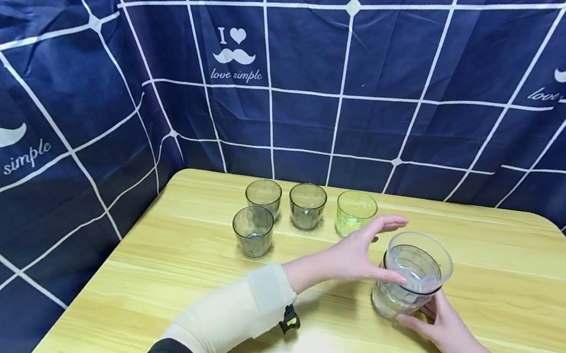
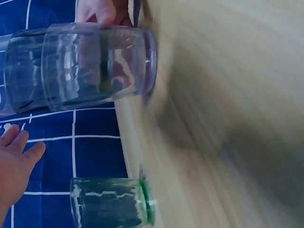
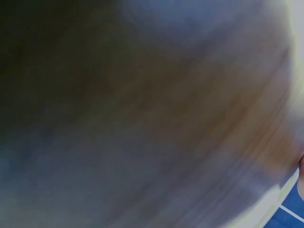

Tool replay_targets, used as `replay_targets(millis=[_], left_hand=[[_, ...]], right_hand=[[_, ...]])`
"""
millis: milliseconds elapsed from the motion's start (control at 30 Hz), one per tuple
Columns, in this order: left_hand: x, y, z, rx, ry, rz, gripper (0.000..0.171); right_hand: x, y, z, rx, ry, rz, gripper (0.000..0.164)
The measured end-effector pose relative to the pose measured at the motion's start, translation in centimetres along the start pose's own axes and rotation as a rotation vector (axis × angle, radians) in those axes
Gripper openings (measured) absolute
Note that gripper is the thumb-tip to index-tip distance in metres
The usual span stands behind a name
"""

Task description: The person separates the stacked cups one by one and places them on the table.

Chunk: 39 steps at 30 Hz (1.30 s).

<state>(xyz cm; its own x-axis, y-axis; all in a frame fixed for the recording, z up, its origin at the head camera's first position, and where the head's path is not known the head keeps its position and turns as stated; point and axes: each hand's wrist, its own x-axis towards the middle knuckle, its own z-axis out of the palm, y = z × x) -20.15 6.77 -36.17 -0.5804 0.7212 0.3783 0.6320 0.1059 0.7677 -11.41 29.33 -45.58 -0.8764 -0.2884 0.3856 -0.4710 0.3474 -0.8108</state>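
On the right part of the table stands a stack of nested glasses: a clear glass [image 1: 434, 257] on top, a dark-rimmed grey glass [image 1: 401, 296] within the stack, and clear glass [image 1: 385, 304] at the bottom. My right hand [image 1: 446, 333] grips the stack low down, its thumb in front and fingers behind. Beside the upper rims, my left hand [image 1: 350, 256] is spread, thumb stretched across the front. In the left wrist view, its fingers [image 2: 18, 164] stand apart from the stack [image 2: 71, 66]. The right wrist view is mostly dark blur.
Left of the stack, a green glass [image 1: 356, 215] and a grey glass [image 1: 307, 208] stand upright near the table's back edge. Two more grey glasses stand farther left, the front one [image 1: 253, 234] partly covering the rear one [image 1: 264, 192]. A blue curtain [image 1: 300, 120] hangs behind the wooden table [image 1: 193, 212].
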Motion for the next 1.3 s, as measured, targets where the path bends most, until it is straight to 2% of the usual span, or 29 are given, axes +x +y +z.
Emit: replay_targets(millis=[267,700,1300], left_hand=[[0.0,-0.4,1.1,0.007,-0.055,0.029,0.09],[0.1,-0.4,1.4,0.009,-0.033,0.026,0.074],[0.0,-0.3,1.4,0.025,-0.028,0.051,0.074]], right_hand=[[0.0,0.1,-0.1,0.018,-0.006,-0.026,0.085],[0.1,0.0,-0.1,0.001,-0.005,-0.02,0.086],[0.1,0.0,-0.1,-0.005,-0.005,-0.03,0.084]])
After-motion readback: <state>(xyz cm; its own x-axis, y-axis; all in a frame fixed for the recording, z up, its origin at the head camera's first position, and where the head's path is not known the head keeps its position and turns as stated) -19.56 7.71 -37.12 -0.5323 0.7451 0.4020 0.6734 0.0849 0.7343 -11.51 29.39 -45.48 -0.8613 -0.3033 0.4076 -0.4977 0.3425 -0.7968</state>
